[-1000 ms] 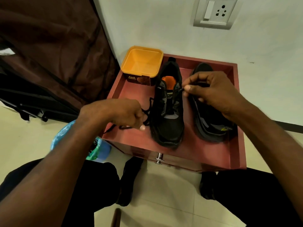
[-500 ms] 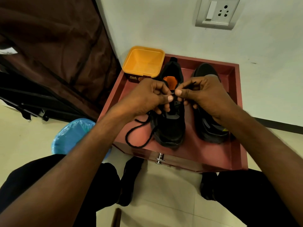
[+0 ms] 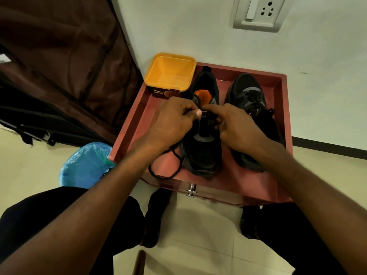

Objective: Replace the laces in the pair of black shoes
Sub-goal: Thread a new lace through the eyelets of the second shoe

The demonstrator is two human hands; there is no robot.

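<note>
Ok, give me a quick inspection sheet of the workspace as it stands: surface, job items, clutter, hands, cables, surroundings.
Surface: red tray-like drawer top with raised rim, metal knob at front.
Job's things: left shoe with tongue open and orange insole showing, black lace trailing in a loop off its left side; right shoe already laced.
Clutter: yellow tub at the tray's back left corner.
Hands: left hand pinches the lace end; right hand works at the eyelets, grip unclear.
Cables: nothing seen.
Surroundings: wall socket, blue-lined bin, brown fabric wardrobe, tiled floor.
</note>
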